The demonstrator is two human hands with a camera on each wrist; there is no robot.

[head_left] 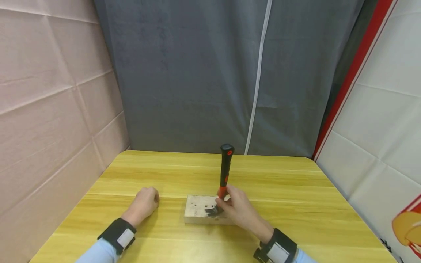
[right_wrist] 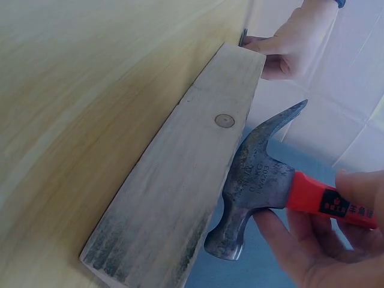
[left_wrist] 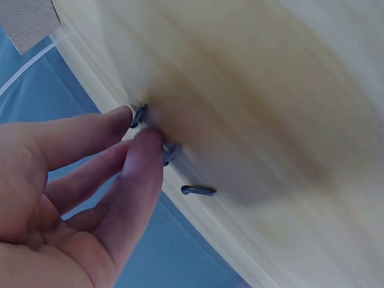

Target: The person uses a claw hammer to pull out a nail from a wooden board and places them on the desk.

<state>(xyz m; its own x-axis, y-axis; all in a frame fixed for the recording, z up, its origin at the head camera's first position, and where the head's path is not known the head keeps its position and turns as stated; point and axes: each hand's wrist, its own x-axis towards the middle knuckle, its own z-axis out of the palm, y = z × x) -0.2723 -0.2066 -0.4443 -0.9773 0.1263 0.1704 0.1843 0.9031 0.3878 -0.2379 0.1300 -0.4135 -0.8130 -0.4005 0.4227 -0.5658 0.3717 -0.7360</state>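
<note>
My right hand (head_left: pixel 240 207) holds a claw hammer (head_left: pixel 225 166) near the head, on the red part of its handle. The black grip points upward, and the steel head (right_wrist: pixel 258 177) is against a pale wooden block (right_wrist: pixel 174 162). Left of the block, my left hand (head_left: pixel 144 204) is low at the table, hiding its fingertips in the head view. The left wrist view has its fingertips around a small dark nail (left_wrist: pixel 138 116), seemingly pinching it. A second nail (left_wrist: pixel 172 153) is partly behind a finger, and another nail (left_wrist: pixel 198 190) lies apart on the table.
The yellow wood-grain table (head_left: pixel 279 190) carries the block near its front middle. A grey curtain (head_left: pixel 190 73) hangs behind it. Pale cloth walls (head_left: pixel 49 91) stand at both sides. Small dark holes or marks dot the block's top.
</note>
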